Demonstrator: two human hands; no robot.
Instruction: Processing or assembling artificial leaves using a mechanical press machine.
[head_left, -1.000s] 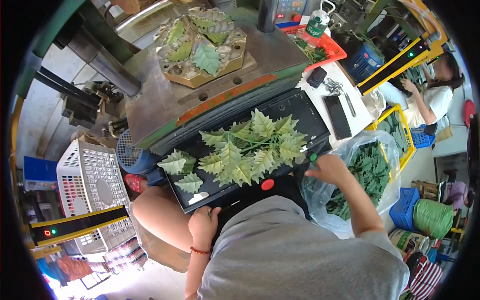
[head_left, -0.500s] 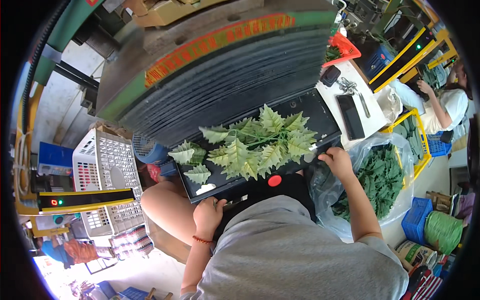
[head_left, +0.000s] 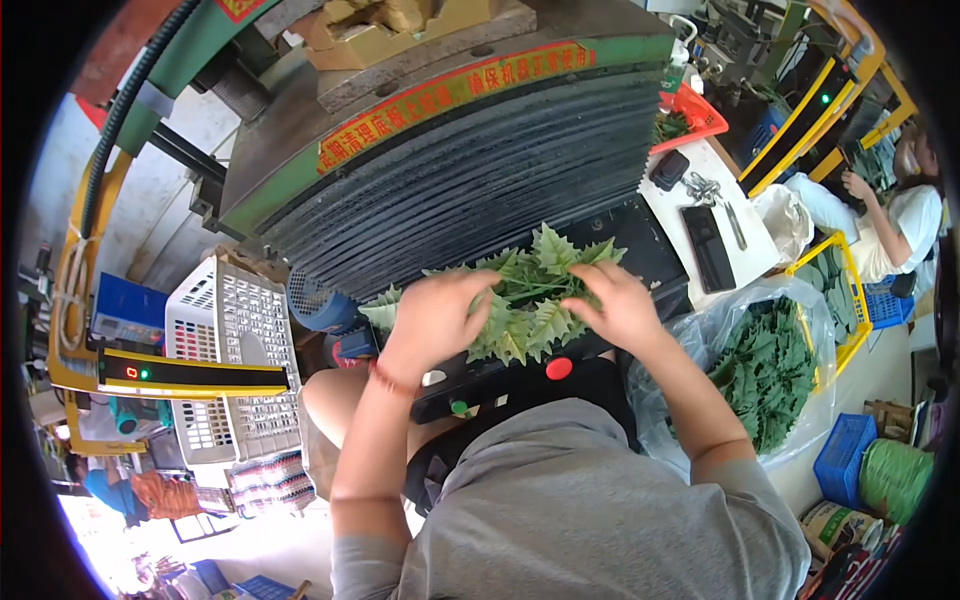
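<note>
A spray of pale green, jagged leaves (head_left: pixel 520 333) lies on the black tray (head_left: pixel 645 235) in front of me, its thin green stems meeting in the middle. From the left, my left hand (head_left: pixel 440 312) reaches over the leaves, covering some of them, with thumb and fingers apart. My right hand (head_left: pixel 618 305) is at the right side of the spray, its fingertips by the leaves and a gap between thumb and forefinger. Both hands are open. Whether the fingertips press on the leaves is hard to tell. A red button (head_left: pixel 559 369) and a green button (head_left: pixel 459 408) sit along the near edge.
Behind the tray rises a ribbed black machine face (head_left: pixel 460 150). A white crate (head_left: pixel 240 350) stands left; a plastic bag of dark green leaves (head_left: pixel 765 375) is on the right. A phone (head_left: pixel 708 248) lies on the white side table (head_left: pixel 735 185). Another person (head_left: pixel 905 220) sits far right.
Both hands have left the tray's near edge and moved up and inward over the leaf spray. The view has shifted slightly.
</note>
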